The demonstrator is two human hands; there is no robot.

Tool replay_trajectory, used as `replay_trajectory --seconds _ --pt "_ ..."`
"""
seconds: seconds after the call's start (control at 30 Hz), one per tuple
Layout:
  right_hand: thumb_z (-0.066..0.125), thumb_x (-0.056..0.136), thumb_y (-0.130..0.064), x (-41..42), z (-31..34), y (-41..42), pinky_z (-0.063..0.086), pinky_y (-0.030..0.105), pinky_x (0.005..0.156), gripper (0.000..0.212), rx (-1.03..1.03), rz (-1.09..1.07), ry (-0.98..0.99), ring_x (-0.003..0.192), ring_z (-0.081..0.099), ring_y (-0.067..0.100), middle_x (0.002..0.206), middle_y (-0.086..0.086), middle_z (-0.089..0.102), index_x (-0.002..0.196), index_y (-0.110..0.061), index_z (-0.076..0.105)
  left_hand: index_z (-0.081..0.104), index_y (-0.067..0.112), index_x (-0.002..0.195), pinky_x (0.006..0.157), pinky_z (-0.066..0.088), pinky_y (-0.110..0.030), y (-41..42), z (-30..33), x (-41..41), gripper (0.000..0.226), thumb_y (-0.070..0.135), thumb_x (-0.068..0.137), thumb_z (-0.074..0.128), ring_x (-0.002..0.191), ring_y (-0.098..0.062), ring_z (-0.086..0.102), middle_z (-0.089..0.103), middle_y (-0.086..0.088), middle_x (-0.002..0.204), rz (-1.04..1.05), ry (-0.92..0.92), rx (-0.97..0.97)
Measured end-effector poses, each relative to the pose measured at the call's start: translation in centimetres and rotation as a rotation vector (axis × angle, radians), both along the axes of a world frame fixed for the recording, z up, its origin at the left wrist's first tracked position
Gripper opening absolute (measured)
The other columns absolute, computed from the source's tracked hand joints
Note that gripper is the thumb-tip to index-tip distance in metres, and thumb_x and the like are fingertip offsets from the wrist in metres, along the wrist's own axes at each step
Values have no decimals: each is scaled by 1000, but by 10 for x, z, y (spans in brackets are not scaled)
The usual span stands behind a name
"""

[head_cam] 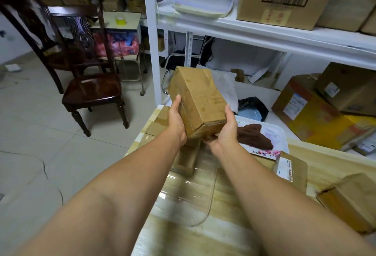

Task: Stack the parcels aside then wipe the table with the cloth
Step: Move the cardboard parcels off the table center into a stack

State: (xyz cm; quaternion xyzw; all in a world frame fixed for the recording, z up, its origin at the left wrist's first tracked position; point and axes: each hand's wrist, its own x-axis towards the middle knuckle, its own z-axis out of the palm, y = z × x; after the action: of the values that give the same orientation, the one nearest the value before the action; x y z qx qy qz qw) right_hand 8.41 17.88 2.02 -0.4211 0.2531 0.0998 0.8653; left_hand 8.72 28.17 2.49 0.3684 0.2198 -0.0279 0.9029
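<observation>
Above the far left corner of the tabletop (234,194), a brown parcel (198,98) is held clear of the surface between the left hand (176,120) and the right hand (227,131), each grip clamped on one side of its near end. This looks like the stacking step: the next move calls for lowering it squarely onto the parcels (160,121) already gathered below. The brown cloth (254,136) lies untouched on a white tray (279,135), and two more parcels (345,202) wait at the right.
</observation>
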Motion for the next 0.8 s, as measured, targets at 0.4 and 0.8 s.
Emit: replay_trajectory --seconds 0.4,0.8 --pt "72 75 -41 68 -19 -20 53 54 85 47 -282 100 -22 97 62 29 109 7 63 114 -21 53 55 28 117 94 51 -46 60 -19 46 48 59 81 60 114 -26 59 61 -4 123 162 123 391" --pt "66 60 -76 124 -40 2 53 36 81 70 -468 216 -33 93 67 20 102 3 71 97 -16 62 64 17 120 103 42 -38 92 -45 79 66 69 89 38 101 -19 59 66 0 106 104 161 617"
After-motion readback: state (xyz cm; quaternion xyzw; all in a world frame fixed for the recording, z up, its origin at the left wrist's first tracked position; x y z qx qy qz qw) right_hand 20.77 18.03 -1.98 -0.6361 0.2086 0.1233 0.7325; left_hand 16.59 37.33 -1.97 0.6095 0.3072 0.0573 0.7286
